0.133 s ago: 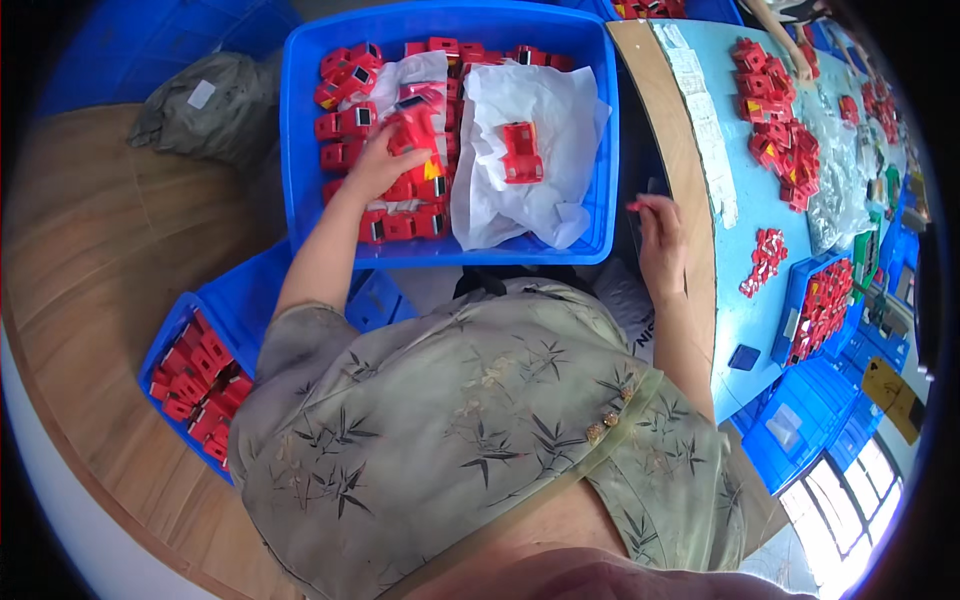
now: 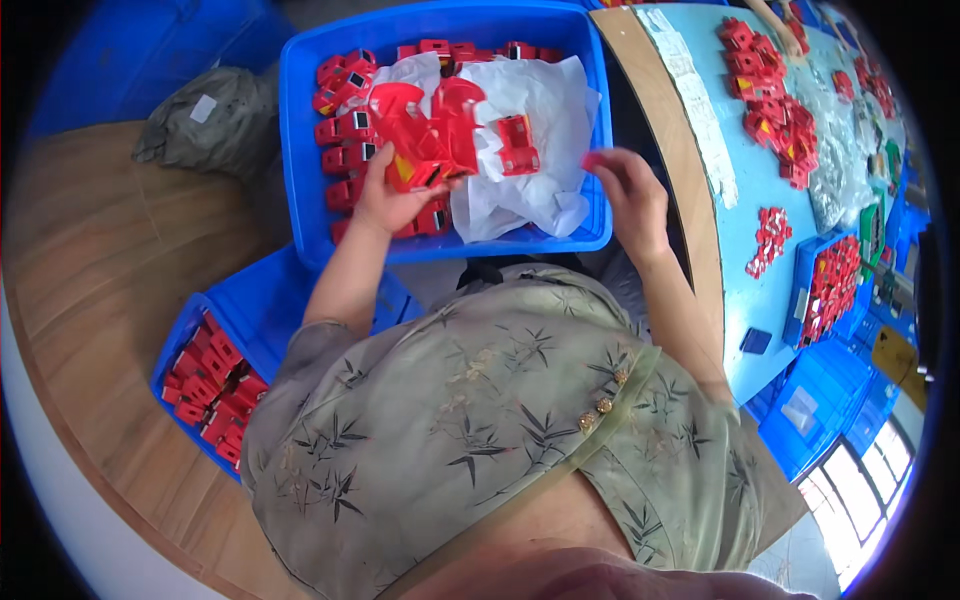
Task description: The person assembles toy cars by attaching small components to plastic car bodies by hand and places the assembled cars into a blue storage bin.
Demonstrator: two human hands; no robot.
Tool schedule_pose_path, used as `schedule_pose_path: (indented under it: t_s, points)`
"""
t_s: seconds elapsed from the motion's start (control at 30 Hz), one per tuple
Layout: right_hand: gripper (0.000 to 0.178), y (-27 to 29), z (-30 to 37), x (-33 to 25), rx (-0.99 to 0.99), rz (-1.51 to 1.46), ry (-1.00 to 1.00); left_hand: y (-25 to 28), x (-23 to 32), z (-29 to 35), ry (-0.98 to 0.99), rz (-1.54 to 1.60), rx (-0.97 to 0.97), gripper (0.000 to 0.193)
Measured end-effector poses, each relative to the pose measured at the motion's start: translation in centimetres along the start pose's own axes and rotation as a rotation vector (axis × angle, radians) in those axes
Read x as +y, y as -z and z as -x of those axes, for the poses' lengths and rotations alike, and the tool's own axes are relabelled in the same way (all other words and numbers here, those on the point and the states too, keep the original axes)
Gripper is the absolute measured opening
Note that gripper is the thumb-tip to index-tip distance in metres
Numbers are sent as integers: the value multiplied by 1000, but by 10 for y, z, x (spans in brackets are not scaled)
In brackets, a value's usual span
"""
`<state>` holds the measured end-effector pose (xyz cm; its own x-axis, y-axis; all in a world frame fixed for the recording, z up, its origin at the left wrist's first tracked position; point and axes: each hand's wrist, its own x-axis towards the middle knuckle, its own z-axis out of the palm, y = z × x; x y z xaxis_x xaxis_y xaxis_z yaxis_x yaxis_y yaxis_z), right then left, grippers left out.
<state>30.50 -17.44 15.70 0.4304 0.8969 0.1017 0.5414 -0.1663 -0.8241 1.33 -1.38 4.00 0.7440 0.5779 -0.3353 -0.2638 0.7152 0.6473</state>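
Red housing [image 2: 452,140] held up over the near part of a large blue bin [image 2: 540,247], its upper end two rounded lobes, a yellow patch low on its left side; outline softly blurred. Left hand [image 2: 392,203] closed around its lower end, thumb on the near left side, fingers passing beneath. Right hand [image 2: 643,200] just past the bin's right wall, thumb and fingertips nearly together on a small red piece [image 2: 591,159] (too small and smeared to make out its shape). Inside the bin: red parts [image 2: 350,128] in rows along the left side, more along the far wall; crumpled white paper [image 2: 545,95] over the right half, one loose red part [image 2: 518,146] lying on it, right of the held housing. Lower left, a smaller blue bin [image 2: 182,318] with a jumble of red parts [image 2: 212,375]. To the right, a pale blue worktable [image 2: 745,300] bearing a long heap of red parts [image 2: 785,135], clear plastic wrap [image 2: 838,180], a scatter of little red-and-white pieces [image 2: 768,240] and a blue tray [image 2: 801,308] filled with red pieces [image 2: 838,275]. At the table's far edge, another person's hand [image 2: 793,43] beside the heap.
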Motion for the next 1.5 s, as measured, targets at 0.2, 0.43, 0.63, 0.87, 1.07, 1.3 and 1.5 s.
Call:
schedule_pose_path:
  t_s: [0.2,0.43,0.63,0.87,1.07,1.3,1.5]
  points:
    - [14,-12,-15,-42,-58,58,267,-114,-15,24,59,645,-299,84]
    - [11,-1,-3,-29,-55,401,414,-163,-16,28,199,334,-320,81]
    - [46,7,19,-5,-16,337,151,-186,-39,25,281,330,-193,79]
    - [82,44,49,15,181,255,168,-214,-64,16,357,146,-374,64]
    - [75,87,76,18,172,392,-54,-239,-100,-2,461,68,-456,75]
    - [78,149,112,83,299,238,66,-306,-138,-28,652,47,-502,78]
    - [76,197,139,140,482,188,-43,-391,-182,-53,632,-217,-460,76]
